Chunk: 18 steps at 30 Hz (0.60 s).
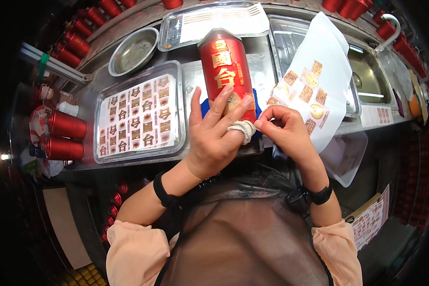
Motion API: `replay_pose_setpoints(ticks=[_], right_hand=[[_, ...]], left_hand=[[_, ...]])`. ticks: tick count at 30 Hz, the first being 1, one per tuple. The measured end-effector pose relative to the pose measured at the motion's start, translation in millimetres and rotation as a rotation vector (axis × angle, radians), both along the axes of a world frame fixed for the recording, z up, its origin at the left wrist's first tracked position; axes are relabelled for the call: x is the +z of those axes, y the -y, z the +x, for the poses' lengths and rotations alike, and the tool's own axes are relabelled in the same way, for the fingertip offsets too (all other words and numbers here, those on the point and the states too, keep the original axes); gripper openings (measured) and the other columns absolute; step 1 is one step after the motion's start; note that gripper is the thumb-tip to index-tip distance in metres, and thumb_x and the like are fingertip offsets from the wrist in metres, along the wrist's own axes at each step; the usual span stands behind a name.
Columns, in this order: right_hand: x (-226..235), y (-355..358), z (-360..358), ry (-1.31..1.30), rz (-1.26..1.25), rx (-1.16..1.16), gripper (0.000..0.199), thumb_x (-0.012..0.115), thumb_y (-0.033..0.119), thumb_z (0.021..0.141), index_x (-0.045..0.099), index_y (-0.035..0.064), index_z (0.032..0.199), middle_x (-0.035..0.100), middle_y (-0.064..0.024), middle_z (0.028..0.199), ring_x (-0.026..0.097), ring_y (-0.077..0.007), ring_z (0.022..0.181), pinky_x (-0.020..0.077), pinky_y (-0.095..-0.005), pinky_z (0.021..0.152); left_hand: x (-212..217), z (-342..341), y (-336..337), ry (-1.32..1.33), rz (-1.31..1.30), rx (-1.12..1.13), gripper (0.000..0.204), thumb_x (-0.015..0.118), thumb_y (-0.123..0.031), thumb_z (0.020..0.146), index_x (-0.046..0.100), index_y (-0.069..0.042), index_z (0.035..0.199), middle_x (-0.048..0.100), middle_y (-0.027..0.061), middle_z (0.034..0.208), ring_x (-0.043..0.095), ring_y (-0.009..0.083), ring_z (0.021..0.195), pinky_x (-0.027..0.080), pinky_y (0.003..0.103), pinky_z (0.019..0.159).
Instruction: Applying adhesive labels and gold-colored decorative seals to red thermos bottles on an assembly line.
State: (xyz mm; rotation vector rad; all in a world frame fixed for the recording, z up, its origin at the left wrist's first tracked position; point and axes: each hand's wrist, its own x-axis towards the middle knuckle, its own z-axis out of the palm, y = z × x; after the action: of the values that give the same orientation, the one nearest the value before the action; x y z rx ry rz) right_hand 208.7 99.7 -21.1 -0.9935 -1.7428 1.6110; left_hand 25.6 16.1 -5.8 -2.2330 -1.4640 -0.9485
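A: How does each grip stand?

B: The left hand (214, 138) is fanned, fingers apart, laid on the near end of the red can (230, 71). On the right hand (288, 131), thumb and forefinger tips are together; I can't tell whether anything is pinched between them.

A: And the white band (248, 132)?

B: It seems to circle a digit of the left hand, just beside the right fingertips.

A: Which way does the can lie?

B: On its side above a blue pad (206, 108), long axis about half past eleven to half past five, dark end away. Its middle is just past 12 o'clock from the left hand, between 10 and 11 from the right. The left is nearer, touching it.

A: Farther out, from the hands?

B: On the worktop (190, 71), a tray (180, 128) with a decal sheet (136, 114) toward 9, a metal bowl (147, 42) at 10, another tray (163, 42) at 12. White paper (326, 71) with gold pieces slants toward 2, a sink (372, 78) beyond it.
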Motion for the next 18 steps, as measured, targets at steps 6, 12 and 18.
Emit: replay_pose_setpoints(ticks=[6,12,18], right_hand=[[11.6,3.8,-2.3,0.025,-0.062,0.047,0.018,0.070,0.016,0.086,0.064,0.0015,0.078,0.058,0.0042,0.070,0.049,-0.0019,0.064,0.0409,-0.0207,0.057],[11.7,2.3,-1.9,0.022,-0.037,0.016,0.017,0.070,0.015,0.086,0.063,0.0017,0.077,0.059,0.0036,0.070,0.050,-0.0022,0.064,0.0413,-0.0213,0.057],[4.8,0.6,-0.9,-0.009,-0.026,0.022,0.017,0.070,0.015,0.086,0.064,0.0016,0.078,0.060,0.0032,0.071,0.050,-0.0026,0.065,0.0421,-0.0214,0.058]], left_hand=[[-22.5,-10.8,12.5,0.254,-0.010,0.014,0.027,0.081,-0.006,0.072,0.065,-0.009,0.094,0.058,0.0162,0.134,0.049,0.0374,0.131,0.024,0.061,0.110],[-27.1,-11.8,12.0,0.336,0.010,0.041,0.026,0.081,-0.006,0.069,0.062,-0.011,0.086,0.055,0.0153,0.138,0.049,0.0405,0.130,0.020,0.063,0.109],[0.7,-2.2,-0.3,0.022,0.003,0.024,0.022,0.072,-0.015,0.075,0.051,-0.010,0.069,0.063,0.0069,0.129,0.051,0.0393,0.128,0.019,0.064,0.110]])
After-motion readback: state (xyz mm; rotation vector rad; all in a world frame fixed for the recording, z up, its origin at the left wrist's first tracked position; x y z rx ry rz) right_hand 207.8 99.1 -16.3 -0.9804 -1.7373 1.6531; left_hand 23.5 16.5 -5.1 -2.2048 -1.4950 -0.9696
